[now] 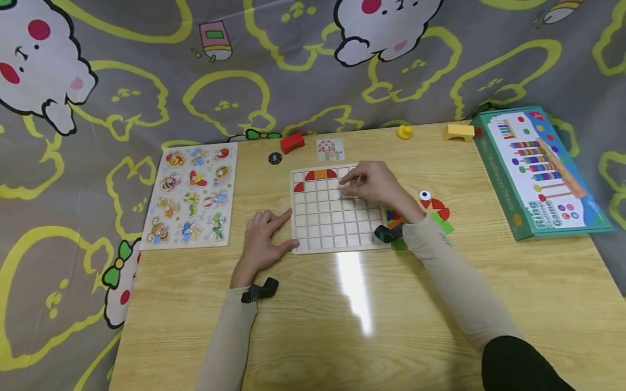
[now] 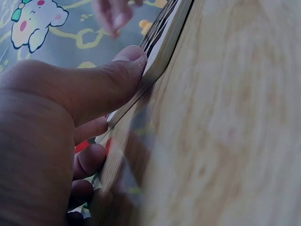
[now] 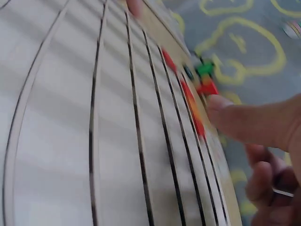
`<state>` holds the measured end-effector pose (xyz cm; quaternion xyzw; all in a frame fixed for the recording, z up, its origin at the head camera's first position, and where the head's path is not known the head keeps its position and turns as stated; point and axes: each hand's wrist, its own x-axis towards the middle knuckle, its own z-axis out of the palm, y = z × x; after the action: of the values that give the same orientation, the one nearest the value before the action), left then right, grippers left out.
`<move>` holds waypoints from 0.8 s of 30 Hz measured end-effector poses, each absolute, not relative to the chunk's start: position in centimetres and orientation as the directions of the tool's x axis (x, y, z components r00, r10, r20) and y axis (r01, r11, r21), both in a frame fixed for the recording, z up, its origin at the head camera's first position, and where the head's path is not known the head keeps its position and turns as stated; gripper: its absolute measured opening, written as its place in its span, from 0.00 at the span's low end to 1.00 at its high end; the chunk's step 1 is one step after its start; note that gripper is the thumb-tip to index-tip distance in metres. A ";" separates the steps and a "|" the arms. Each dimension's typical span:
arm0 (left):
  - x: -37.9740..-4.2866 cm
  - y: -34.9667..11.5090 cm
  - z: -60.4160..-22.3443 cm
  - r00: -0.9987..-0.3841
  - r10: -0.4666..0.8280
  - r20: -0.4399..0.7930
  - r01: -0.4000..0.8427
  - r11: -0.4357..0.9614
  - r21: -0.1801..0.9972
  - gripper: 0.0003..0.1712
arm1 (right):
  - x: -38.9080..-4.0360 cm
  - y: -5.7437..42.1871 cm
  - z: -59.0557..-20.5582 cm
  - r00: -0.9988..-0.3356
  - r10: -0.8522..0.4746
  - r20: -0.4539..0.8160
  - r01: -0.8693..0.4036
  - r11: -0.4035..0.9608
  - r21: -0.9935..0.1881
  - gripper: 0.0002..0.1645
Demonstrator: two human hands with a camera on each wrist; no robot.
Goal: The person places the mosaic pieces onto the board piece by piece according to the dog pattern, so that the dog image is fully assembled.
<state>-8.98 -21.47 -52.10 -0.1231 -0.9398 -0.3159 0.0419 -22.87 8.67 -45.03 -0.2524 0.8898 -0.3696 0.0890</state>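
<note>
A square grid board (image 1: 323,217) lies on the table. Near its far left corner sit red quarter-round tiles (image 1: 299,187) and an orange square tile (image 1: 320,174). My left hand (image 1: 262,244) rests at the board's left side, thumb and forefinger spread, fingertips at its edge. In the left wrist view the thumb (image 2: 129,59) touches the rim. Over the board's far right part hovers my right hand (image 1: 374,184), thumb and forefinger apart with no tile showing between them. Its thumb (image 3: 223,106) stretches out in the right wrist view, the other fingers bent.
Loose coloured tiles (image 1: 442,222) lie right of the board, partly under the right forearm. Behind it are a pattern card (image 1: 330,150), red block (image 1: 292,142), black disc (image 1: 275,158) and yellow duck (image 1: 404,132). An insect puzzle (image 1: 188,198) lies left, a game box (image 1: 543,174) right.
</note>
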 end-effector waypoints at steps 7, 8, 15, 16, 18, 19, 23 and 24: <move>-8.8 -21.9 -52.0 -0.970 0.194 0.147 0.243 0.772 0.588 0.44 | -22.6 15.7 -45.9 -0.862 -0.502 -0.069 -0.329 0.658 -0.678 0.09; -8.8 -21.9 -52.0 -0.971 0.191 0.144 0.239 0.773 0.588 0.44 | -22.6 16.3 -46.1 -0.862 -0.499 -0.084 -0.322 0.669 -0.670 0.09; -8.6 -21.8 -51.9 -0.974 0.178 0.139 0.226 0.767 0.601 0.44 | -22.3 18.2 -46.4 -0.858 -0.483 -0.175 -0.291 0.738 -0.609 0.12; -8.6 -21.7 -51.9 -0.973 0.180 0.142 0.230 0.766 0.601 0.44 | -22.2 18.3 -46.3 -0.859 -0.479 -0.181 -0.289 0.746 -0.600 0.12; -8.7 -21.6 -51.9 -0.972 0.185 0.146 0.236 0.765 0.599 0.44 | -22.1 18.4 -46.2 -0.860 -0.474 -0.191 -0.288 0.758 -0.585 0.12; -8.7 -21.5 -51.9 -0.971 0.187 0.148 0.239 0.766 0.597 0.44 | -22.0 18.5 -46.1 -0.860 -0.472 -0.194 -0.290 0.765 -0.575 0.12; -8.7 -21.1 -51.8 -0.971 0.189 0.149 0.241 0.765 0.598 0.44 | -21.9 18.9 -45.9 -0.854 -0.476 -0.208 -0.296 0.775 -0.558 0.09; -8.7 -21.1 -51.8 -0.971 0.190 0.148 0.241 0.764 0.598 0.44 | -21.8 18.9 -45.9 -0.852 -0.480 -0.210 -0.299 0.774 -0.557 0.09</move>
<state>-8.72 -21.06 -51.81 -0.1146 -0.9384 -0.3235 0.0396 -21.83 18.95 -45.89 -0.2104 0.9260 -0.2617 0.1727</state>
